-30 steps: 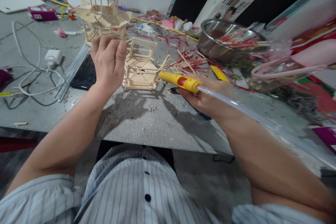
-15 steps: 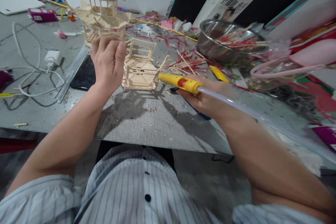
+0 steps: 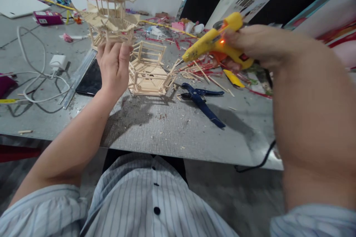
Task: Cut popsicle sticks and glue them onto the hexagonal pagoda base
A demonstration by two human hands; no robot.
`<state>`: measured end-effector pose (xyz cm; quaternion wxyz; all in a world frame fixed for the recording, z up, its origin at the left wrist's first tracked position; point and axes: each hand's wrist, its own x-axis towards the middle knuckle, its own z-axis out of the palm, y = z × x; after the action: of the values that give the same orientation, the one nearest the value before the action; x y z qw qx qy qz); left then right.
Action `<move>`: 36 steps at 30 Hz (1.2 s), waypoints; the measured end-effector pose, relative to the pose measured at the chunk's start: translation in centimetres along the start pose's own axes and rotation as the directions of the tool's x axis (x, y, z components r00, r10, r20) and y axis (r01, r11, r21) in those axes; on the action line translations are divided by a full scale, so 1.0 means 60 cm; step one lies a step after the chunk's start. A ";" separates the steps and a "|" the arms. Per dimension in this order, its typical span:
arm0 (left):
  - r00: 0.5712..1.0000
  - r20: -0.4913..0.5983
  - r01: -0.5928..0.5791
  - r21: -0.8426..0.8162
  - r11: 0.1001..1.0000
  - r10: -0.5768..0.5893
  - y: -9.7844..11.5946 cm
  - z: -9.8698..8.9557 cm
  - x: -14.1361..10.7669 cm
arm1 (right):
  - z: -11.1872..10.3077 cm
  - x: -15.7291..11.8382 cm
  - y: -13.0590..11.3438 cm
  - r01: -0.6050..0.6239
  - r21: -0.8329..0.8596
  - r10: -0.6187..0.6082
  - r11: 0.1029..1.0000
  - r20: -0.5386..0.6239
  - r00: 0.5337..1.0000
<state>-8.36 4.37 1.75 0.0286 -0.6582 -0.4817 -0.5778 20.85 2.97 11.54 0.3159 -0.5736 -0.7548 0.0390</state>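
My right hand (image 3: 240, 46) is wrapped round a yellow hot glue gun (image 3: 204, 44) with a lit orange light. Its nozzle points down-left, near the tip of a slanted post on a small frame (image 3: 148, 81) of thin wooden sticks. Whether the nozzle touches the post I cannot tell. My left hand (image 3: 113, 64) is at the frame's left side, fingers curled and thumb toward the frame; what its fingertips hold is hidden. Behind it rises a tiered stick pagoda (image 3: 109, 14). Blue-handled cutters (image 3: 200, 102) lie right of the frame.
A black phone (image 3: 90, 77) lies left of my left hand, near a white charger (image 3: 58, 62) with a looped cable. Loose sticks and red scraps (image 3: 191, 67) cover the table behind the cutters. A yellow piece (image 3: 233, 78) lies farther right.
My right hand has raised the glue gun and swung it up and right, tilting its nozzle downward. The cutters have come into fuller view. My left hand and the frame stay nearly in place.
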 end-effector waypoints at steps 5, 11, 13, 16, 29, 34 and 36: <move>0.999 -0.028 -0.021 0.047 0.999 0.022 0.005 -0.002 -0.002 | 0.024 0.012 -0.004 -0.166 0.061 0.158 0.984 0.114 0.981; 0.999 0.045 0.009 0.008 1.000 -0.010 0.001 -0.002 -0.003 | 0.037 0.097 0.017 -0.475 0.035 0.365 0.879 0.591 0.719; 0.999 0.046 0.007 0.006 1.000 -0.007 0.002 -0.001 -0.003 | 0.039 0.108 0.019 -0.490 0.061 0.365 0.870 0.589 0.721; 1.000 0.019 -0.019 0.032 0.999 0.019 0.005 -0.002 -0.003 | 0.043 0.108 0.017 -0.517 0.062 0.378 0.854 0.608 0.698; 1.000 0.019 0.000 0.052 0.999 -0.001 0.010 -0.002 -0.004 | 0.049 0.107 0.025 -0.466 0.078 0.323 0.881 0.622 0.713; 1.000 0.027 -0.012 0.051 0.999 0.011 0.008 -0.002 -0.004 | 0.048 0.095 0.019 -0.485 0.075 0.330 0.871 0.641 0.693; 0.999 0.022 -0.037 0.046 0.998 0.036 0.006 -0.002 -0.004 | 0.047 0.090 0.016 -0.483 0.104 0.309 0.870 0.647 0.697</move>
<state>-8.19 4.00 1.78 0.0493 -0.6720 -0.4834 -0.5589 19.39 8.96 11.20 0.1127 -0.6316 -0.6600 0.3907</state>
